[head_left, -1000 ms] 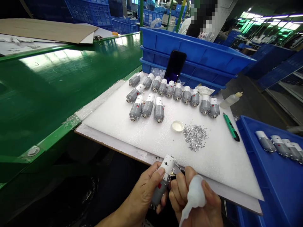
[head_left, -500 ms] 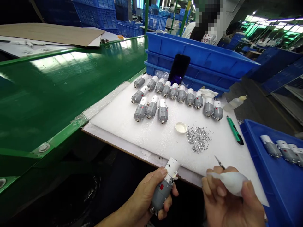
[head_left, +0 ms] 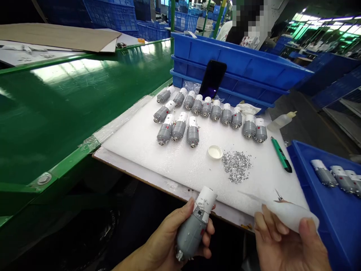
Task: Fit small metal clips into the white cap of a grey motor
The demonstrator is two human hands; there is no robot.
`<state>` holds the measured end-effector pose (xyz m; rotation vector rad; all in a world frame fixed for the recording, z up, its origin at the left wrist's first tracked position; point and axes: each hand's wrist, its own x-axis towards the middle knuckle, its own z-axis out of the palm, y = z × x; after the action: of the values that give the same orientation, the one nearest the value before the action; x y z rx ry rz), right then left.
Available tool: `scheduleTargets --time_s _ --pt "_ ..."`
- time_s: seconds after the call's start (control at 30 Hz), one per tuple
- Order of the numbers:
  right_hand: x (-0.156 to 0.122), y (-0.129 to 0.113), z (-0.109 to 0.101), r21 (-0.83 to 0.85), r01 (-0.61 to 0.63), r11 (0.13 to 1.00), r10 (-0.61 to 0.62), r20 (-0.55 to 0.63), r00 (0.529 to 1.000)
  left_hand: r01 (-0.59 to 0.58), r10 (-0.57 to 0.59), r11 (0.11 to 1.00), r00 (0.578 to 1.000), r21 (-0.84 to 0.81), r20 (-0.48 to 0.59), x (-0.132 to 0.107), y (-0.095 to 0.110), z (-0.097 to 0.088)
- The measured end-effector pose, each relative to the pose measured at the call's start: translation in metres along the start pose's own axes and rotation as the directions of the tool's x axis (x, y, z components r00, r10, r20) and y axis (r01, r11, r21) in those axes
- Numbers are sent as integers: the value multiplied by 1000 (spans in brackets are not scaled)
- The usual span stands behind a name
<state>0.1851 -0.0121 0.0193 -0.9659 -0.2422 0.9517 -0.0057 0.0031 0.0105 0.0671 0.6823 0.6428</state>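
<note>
My left hand is wrapped round a small grey motor with a white cap, held upright in front of the near edge of the white foam pad. My right hand grips a translucent squeeze bottle whose thin nozzle points left, and a pair of fine tweezers sticks up behind it. The two hands are apart. Several like motors lie in rows at the far part of the pad. A pile of tiny silver parts and a white cap lie mid-pad.
A green conveyor runs along the left. Stacked blue bins stand behind the pad with a dark phone leaning on them. A blue bin at right holds several motors. A green pen knife and a small bottle lie nearby. Another person sits beyond.
My right hand has drawn the bottle and tweezers away from the motor, to the right. My left hand has turned the motor and kept hold of it.
</note>
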Motion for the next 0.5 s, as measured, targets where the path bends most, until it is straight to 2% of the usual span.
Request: scheduleTargets --time_s 0.13,0.23,0.3,0.43,0.5 --pt "-1 -2 5 -83 51 995 -56 -55 997 -8 8 1000 1000 -12 -13 1 -2 3" --pt "-1 -2 10 -139 66 988 -89 -170 981 31 -28 998 999 -57 44 1 -3 2" --pt "-3 -2 16 -197 96 976 -142 -236 961 27 -22 997 997 -73 70 2 -5 1" --pt "-7 -1 18 -333 177 926 -287 -316 904 -72 72 997 997 -10 27 2 -9 1" --pt "-8 1 11 -323 171 931 -259 -255 931 -93 93 995 996 31 -2 2 -10 1"
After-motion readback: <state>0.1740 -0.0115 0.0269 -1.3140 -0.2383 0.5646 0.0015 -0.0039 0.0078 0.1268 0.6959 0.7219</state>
